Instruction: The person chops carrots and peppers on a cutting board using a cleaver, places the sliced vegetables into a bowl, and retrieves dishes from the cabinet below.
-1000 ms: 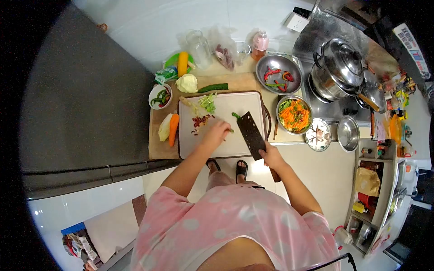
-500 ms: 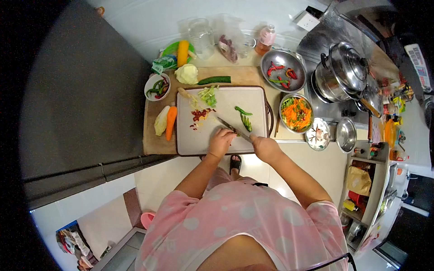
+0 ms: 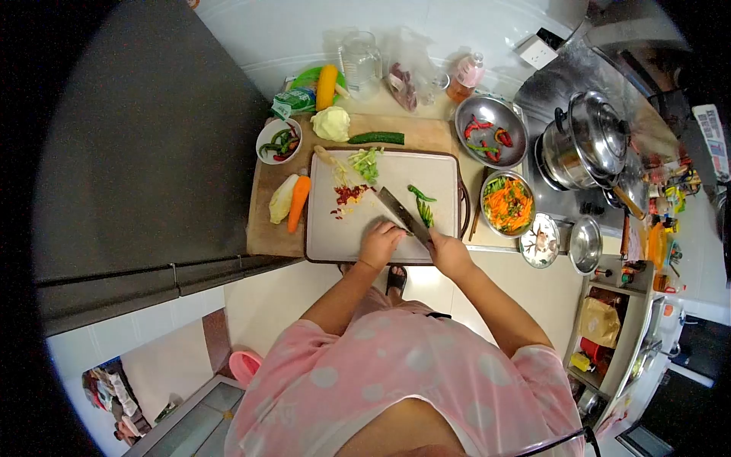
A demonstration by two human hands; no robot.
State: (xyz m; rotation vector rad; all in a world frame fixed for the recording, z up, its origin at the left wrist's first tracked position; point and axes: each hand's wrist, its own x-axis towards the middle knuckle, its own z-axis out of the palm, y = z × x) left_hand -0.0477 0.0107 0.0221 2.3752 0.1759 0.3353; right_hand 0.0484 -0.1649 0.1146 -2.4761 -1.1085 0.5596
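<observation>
My right hand (image 3: 451, 255) is closed round the handle end of a dark cleaver (image 3: 403, 215), whose blade points up and left over the white cutting board (image 3: 343, 241). Close to the blade's lower side, the fingers of my left hand (image 3: 381, 244) press on a small green pepper piece, mostly hidden by them. Right of the blade lie a green pepper (image 3: 420, 193) and cut green pepper pieces (image 3: 426, 213). Chopped red pepper (image 3: 349, 195), chopped pale green pieces (image 3: 365, 164) and a ginger-like root (image 3: 329, 161) rest on the board's left part.
Left of the board are a carrot (image 3: 298, 203) and a bowl of peppers (image 3: 279, 142). Cabbage (image 3: 331, 123) and cucumber (image 3: 377, 138) lie behind it. To the right stand a steel bowl with red peppers (image 3: 491, 131), a bowl of shredded carrot (image 3: 508, 203) and a pot (image 3: 582, 141).
My left hand has come beside the cleaver. The blade has swung from right of the hand to a slant across the board, then turned a little steeper. The whole view has shifted.
</observation>
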